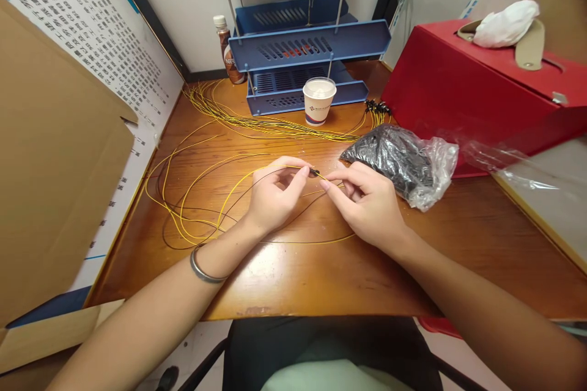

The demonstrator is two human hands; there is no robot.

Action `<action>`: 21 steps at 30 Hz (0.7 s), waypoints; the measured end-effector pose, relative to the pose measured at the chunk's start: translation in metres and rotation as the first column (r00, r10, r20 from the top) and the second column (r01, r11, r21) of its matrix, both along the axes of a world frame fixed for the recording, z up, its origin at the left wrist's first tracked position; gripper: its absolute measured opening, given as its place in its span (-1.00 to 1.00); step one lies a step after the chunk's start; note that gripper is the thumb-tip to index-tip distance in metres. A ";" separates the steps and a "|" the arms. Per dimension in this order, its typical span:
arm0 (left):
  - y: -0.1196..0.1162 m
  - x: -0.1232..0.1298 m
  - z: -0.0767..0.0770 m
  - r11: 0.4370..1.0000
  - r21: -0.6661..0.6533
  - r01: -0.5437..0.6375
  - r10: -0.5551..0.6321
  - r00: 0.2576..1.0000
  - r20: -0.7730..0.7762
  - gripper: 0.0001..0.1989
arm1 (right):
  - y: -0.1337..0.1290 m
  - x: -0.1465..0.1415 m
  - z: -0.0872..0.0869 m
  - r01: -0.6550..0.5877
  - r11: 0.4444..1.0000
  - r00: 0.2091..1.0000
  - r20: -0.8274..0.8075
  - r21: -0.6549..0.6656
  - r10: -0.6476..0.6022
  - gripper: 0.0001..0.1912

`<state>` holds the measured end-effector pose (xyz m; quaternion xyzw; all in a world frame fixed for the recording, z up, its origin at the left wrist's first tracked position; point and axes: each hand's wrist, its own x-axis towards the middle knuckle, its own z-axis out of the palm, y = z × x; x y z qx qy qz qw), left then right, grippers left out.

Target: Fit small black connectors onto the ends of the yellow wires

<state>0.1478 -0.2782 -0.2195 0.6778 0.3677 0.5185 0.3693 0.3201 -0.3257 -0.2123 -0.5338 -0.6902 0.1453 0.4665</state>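
Between thumb and fingers, my left hand (pixel 278 190) pinches a small black connector (pixel 313 172) where thin wires meet it. Just to the right, my right hand (pixel 368 198) has its thumb and forefinger closed on a yellow wire (pixel 322 178) that comes out of the connector. Loose loops of yellow and dark wire (pixel 183 211) spread over the wooden table (pixel 293 284) to the left of my hands. Beyond my right hand, a clear plastic bag (pixel 398 159) full of small black parts lies close to its knuckles.
Behind my hands lies a long bundle of yellow and black wires (pixel 270 124), with black ends at its right. A paper cup (pixel 318 101) stands before a blue tray rack (pixel 312 43), with a bottle (pixel 228 52) beside it. A red box (pixel 468 98) stands right; cardboard (pixel 59 153) is left.
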 end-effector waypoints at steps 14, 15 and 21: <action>-0.001 -0.001 -0.001 0.999 -0.033 0.014 -0.015 0.999 -0.045 -0.84 | 0.001 0.002 -0.001 0.019 0.998 0.999 -0.032 0.058 -0.017 -0.89; -0.001 -0.001 -0.001 0.999 -0.034 0.016 -0.018 0.998 -0.053 -0.84 | 0.002 0.002 -0.002 0.016 0.998 0.999 -0.033 0.066 -0.014 -0.89; -0.001 -0.001 -0.002 0.998 -0.040 0.041 -0.043 0.998 -0.055 -0.84 | 0.003 0.002 -0.003 0.014 0.998 0.999 -0.033 0.061 -0.012 -0.89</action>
